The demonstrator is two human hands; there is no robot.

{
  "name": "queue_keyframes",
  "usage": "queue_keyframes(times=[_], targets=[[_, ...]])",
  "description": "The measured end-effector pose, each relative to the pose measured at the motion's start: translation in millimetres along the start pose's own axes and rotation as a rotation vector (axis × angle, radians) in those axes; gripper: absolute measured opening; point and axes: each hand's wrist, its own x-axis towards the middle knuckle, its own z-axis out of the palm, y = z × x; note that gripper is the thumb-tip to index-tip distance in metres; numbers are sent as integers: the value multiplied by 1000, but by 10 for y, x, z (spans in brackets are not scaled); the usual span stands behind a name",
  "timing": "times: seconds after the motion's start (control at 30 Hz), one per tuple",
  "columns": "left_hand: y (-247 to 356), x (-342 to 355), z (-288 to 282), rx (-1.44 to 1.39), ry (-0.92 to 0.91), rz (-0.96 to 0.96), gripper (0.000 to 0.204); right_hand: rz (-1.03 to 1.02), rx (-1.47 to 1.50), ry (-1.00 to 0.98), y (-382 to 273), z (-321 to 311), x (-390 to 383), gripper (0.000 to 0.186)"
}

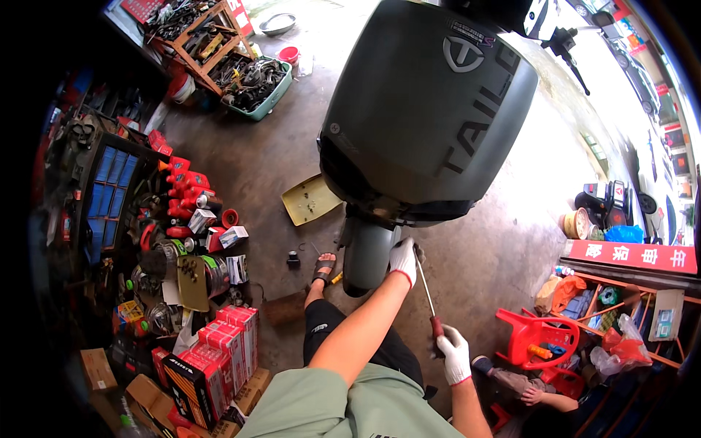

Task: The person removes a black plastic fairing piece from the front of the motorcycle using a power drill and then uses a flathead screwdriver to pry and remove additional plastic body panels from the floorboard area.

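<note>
A large dark grey motor scooter body (431, 109) fills the upper middle, with a rounded grey fender (369, 252) below it. Beside that fender, my left hand (403, 259), in a white knit glove with a red cuff, is closed near a small dark part; its fingertips are mostly hidden. My right hand (456, 354), gloved the same way, grips the dark red handle of a long screwdriver (428, 293). The thin metal shaft slants up toward my left hand, where its tip is hard to make out.
On the floor lies a yellowish tray (312, 201) with small parts. A small black part (293, 260) stands near my sandalled foot (324, 269). Red bottles (188, 182) and boxes (237, 336) crowd the left. Right, another person's hand (533, 395) rests near a red plastic chair (540, 339).
</note>
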Motion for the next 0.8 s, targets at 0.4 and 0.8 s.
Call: queue_keyframes(times=[0.4, 0.8], targets=[[1169, 605, -2118, 53, 383, 331, 10, 132, -263, -216, -308, 821, 4, 36], [2326, 1120, -2290, 883, 255, 582, 44, 186, -174, -170, -546, 1884, 247, 37]])
